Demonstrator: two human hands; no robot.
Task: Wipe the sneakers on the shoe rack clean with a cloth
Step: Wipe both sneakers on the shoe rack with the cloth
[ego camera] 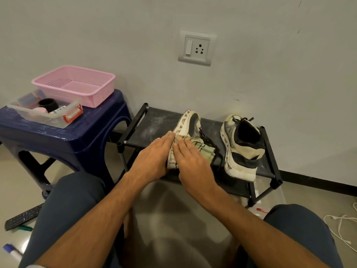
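head view looks down on a low black shoe rack (154, 122) set against a pale grey wall, on a glossy beige tiled floor (173, 219). its top shelf is dark fabric smeared with white dust, stretched between black tubes with plastic corner joints. a white switch-and-socket plate (197, 47) sits on the wall at upper centre.

mid frame on the shelf, a sneaker (190, 120) lies on its side, its cream cut-out sole facing the left of the frame, black laces trailing. a folded cloth (201, 149), pale green with dark check lines, is draped over it. the right grip (191, 161) lies flat on the cloth, fingers straight, pressing rather than clasping. the left grip (152, 157), also flat and released, rests against the sole edge. just to the right of them in the frame, a second sneaker (241, 147), cream with black panels and a scuffed sole, stands heel toward the camera.

at the left, a dark blue moulded plastic stool (63, 136) carries a pink perforated basket (77, 84) and a clear box (46, 113) with a red clip. a printed label inside is too blurred to read. a white cable (340, 225) loops on the floor at lower right.
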